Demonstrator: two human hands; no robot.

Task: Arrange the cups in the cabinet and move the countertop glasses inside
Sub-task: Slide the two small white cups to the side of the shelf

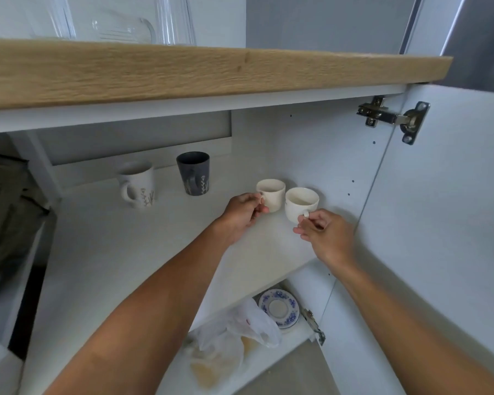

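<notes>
Two small cream cups stand side by side on the white cabinet shelf near its right wall. My left hand pinches the handle of the left cream cup. My right hand pinches the handle of the right cream cup. Further back on the shelf stand a white mug with a plant print and a dark mug with a plant print. Clear glasses and a glass jug stand on the wooden countertop above.
The cabinet door hangs open at the right on a metal hinge. On the lower shelf lie a blue-and-white saucer and a plastic bag. A dark cloth or bag is at the far left.
</notes>
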